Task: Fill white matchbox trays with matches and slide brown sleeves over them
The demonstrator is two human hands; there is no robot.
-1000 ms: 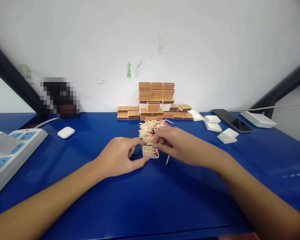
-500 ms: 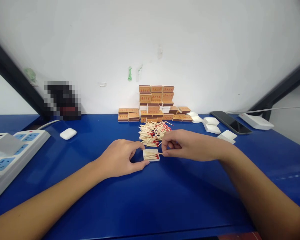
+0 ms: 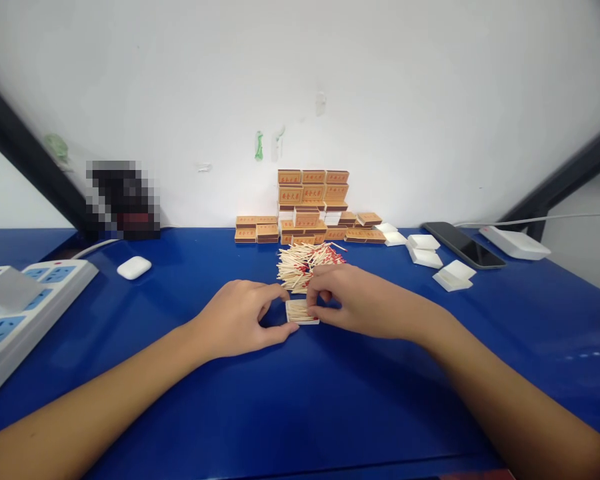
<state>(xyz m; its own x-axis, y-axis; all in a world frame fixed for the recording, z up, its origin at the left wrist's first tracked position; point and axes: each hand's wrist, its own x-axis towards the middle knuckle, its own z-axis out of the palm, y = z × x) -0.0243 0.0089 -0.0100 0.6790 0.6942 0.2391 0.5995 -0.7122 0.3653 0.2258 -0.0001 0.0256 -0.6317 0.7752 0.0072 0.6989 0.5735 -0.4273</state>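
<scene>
A small white matchbox tray (image 3: 304, 323) lies on the blue table, holding several matches (image 3: 297, 311). My left hand (image 3: 243, 319) grips the tray's left end between thumb and forefinger. Over the right end of the tray, my right hand (image 3: 353, 299) has its thumb and forefinger pinched close together on a match, which the fingers mostly hide. Directly behind the tray is a loose pile of red-tipped matches (image 3: 294, 267), its right part covered by my right hand.
Orange matchboxes (image 3: 313, 193) are stacked against the wall. White empty trays (image 3: 424, 250), a dark phone (image 3: 463, 244) and a white box (image 3: 515, 243) lie to the right. At the left are a white earbud case (image 3: 134, 268) and a power strip (image 3: 75, 277).
My right hand has moved left, carrying a match from beside the tray's right end to above the tray. My left hand stays at the tray.
</scene>
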